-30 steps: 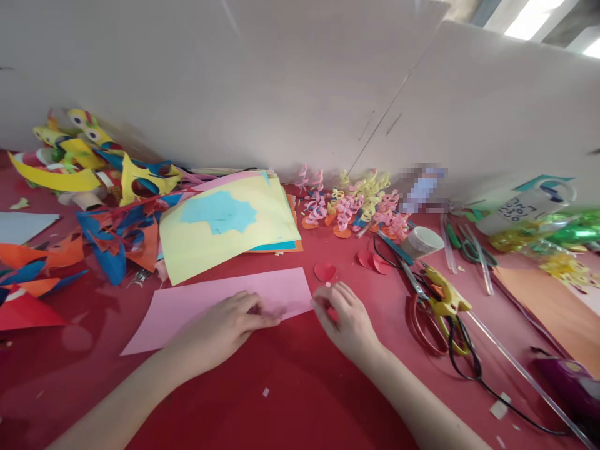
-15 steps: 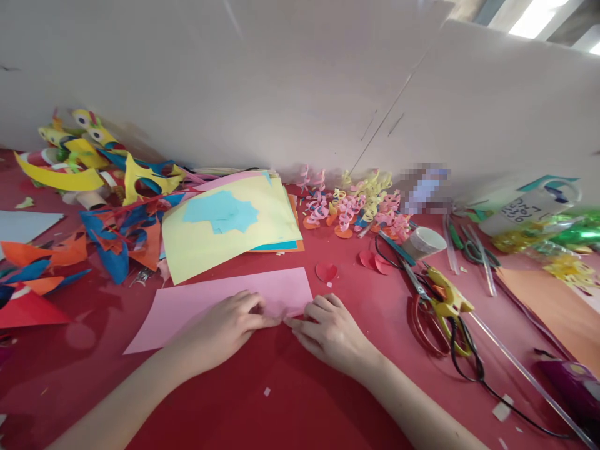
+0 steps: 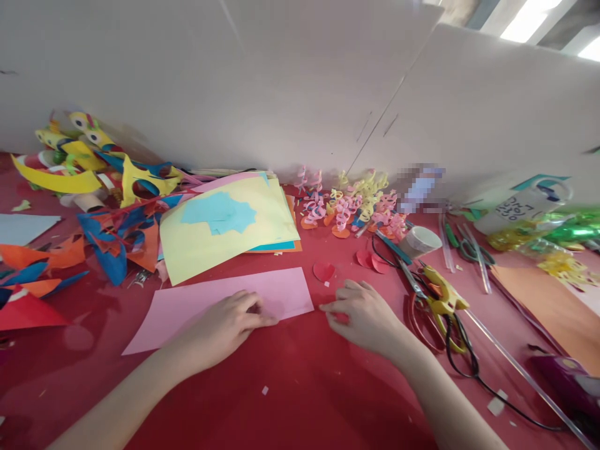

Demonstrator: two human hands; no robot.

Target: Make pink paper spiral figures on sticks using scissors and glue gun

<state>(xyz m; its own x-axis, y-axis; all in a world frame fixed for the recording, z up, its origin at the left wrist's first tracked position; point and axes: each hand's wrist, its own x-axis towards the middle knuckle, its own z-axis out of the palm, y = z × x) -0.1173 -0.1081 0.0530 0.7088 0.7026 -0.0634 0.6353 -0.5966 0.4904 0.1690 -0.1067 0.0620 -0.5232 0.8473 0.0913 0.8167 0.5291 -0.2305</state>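
Observation:
A pink sheet of paper (image 3: 201, 300) lies on the red tabletop in front of me, with a faint crease line near its front right edge. My left hand (image 3: 234, 322) rests on this sheet, thumb and fingers closed at its front edge and holding it. Off the sheet's right corner, my right hand (image 3: 359, 312) hovers close over the table, holding nothing, its fingers loosely bent and apart. Just beyond it lies a red heart-shaped paper piece (image 3: 324, 270).
Behind the pink sheet is a stack of coloured paper (image 3: 197, 250). Curled paper pieces (image 3: 347, 209) stand by the wall. To the right lie red-handled scissors (image 3: 415, 287), a yellow glue gun (image 3: 443, 290) with a black cord, and a paper cup (image 3: 422, 242). Coloured paper scraps (image 3: 112, 244) crowd the left.
My right hand has let go of the pink paper's front edge and moved right, off the sheet. My left hand has stayed in place on the paper.

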